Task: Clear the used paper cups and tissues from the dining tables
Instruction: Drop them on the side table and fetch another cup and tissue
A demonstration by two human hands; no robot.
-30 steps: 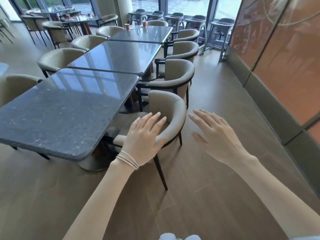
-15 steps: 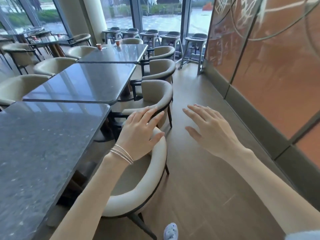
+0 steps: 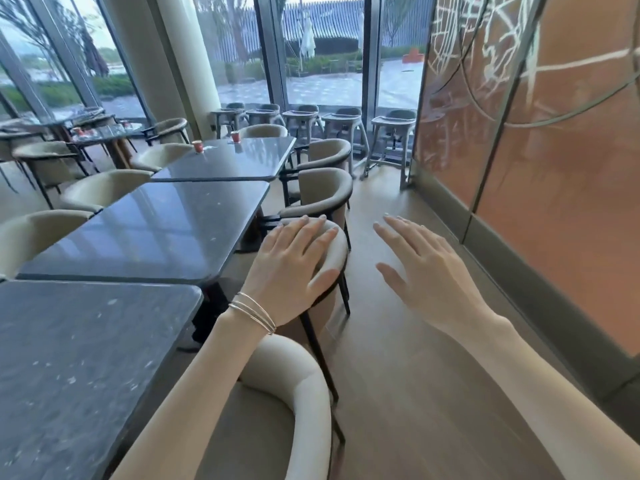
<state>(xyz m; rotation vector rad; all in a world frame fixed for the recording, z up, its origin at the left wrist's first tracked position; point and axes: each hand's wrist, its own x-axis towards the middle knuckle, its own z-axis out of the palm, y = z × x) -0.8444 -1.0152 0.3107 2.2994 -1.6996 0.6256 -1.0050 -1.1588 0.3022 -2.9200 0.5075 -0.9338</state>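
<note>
Two red paper cups stand on the far dark stone table (image 3: 242,164): one cup (image 3: 197,146) near its left edge, the other cup (image 3: 235,136) at its far side. More small red cups (image 3: 79,131) sit on a table at the far left. My left hand (image 3: 292,268) is held out flat with its fingers apart and holds nothing; it hovers in front of a beige chair back (image 3: 334,244). Over the floor to the right, my right hand (image 3: 426,271) is open and empty too. Both hands are well short of the cups.
Three dark tables run in a row on the left, the nearest table (image 3: 86,358) beside my left arm. Beige armchairs (image 3: 329,188) line their right side. A wooden-floor aisle (image 3: 398,341) runs between the chairs and an orange wall panel (image 3: 554,168). High chairs (image 3: 393,129) stand by the windows.
I have walked forward along the aisle, so the far table and its cups are closer. Both hands stay open and held out in front, passing from one chair back to another.
</note>
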